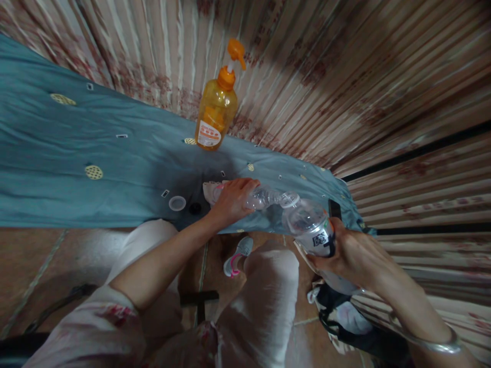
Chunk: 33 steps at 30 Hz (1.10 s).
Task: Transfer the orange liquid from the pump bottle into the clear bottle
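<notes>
My left hand (233, 199) is wrapped round a small clear plastic bottle (262, 198), which lies tilted with its neck pointing right. Its mouth meets the white-rimmed mouth of a larger clear plastic bottle (303, 214). That bottle has a white label with black characters and slants down to the right, its middle gripped by my right hand (347, 250). Whether liquid passes between the two I cannot tell. Left of my left hand, a white round cap (177, 203) and a small black cap (195, 208) rest on the blue-green cloth (126, 179). Something whitish with pink (210, 191) shows beside my left hand.
An orange pump bottle (215, 112) stands at the back of the cloth, before a pleated curtain (153, 56). A dark phone-like object (334, 209) lies near my right hand. Below are my knees, a grey shoe (240, 254) and a bag (345, 317) on the tiled floor.
</notes>
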Each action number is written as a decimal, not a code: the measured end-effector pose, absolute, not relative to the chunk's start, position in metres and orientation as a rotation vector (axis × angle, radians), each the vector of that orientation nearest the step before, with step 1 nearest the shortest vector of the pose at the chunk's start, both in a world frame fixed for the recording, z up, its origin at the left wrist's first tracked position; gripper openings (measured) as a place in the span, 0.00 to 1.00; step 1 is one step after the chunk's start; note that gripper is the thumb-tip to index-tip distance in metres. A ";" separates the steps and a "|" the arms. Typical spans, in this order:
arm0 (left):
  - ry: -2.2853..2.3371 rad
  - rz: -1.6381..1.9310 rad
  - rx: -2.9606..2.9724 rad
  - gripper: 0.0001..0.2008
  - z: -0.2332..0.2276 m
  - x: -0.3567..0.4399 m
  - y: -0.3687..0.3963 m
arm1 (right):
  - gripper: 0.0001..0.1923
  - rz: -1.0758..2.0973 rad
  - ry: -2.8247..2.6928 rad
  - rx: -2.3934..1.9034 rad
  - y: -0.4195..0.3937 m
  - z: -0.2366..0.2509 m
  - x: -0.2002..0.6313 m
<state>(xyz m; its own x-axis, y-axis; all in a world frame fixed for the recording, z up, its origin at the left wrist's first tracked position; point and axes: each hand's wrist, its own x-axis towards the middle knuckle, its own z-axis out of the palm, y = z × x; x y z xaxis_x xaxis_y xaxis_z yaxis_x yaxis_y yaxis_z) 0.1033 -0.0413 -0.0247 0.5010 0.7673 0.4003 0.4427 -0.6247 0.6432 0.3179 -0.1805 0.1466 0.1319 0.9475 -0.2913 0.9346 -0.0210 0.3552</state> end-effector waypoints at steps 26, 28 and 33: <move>0.993 0.957 2.292 0.31 -0.027 0.103 -0.040 | 0.26 0.062 1.813 1.957 -0.182 0.144 0.321; 1.002 0.950 2.292 0.31 -0.027 0.104 -0.041 | 0.26 0.048 1.811 1.962 -0.181 0.145 0.320; 0.995 0.971 2.294 0.31 -0.029 0.104 -0.040 | 0.26 0.024 1.802 1.972 -0.179 0.146 0.319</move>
<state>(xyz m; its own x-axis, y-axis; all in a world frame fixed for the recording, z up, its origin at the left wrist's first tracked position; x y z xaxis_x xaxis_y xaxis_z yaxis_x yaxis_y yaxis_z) 0.1041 -0.0404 -0.0286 0.4904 0.7620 0.4229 0.4413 -0.6356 0.6334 0.3186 -0.1794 0.1461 0.1392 0.9459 -0.2930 0.9377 -0.0308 0.3462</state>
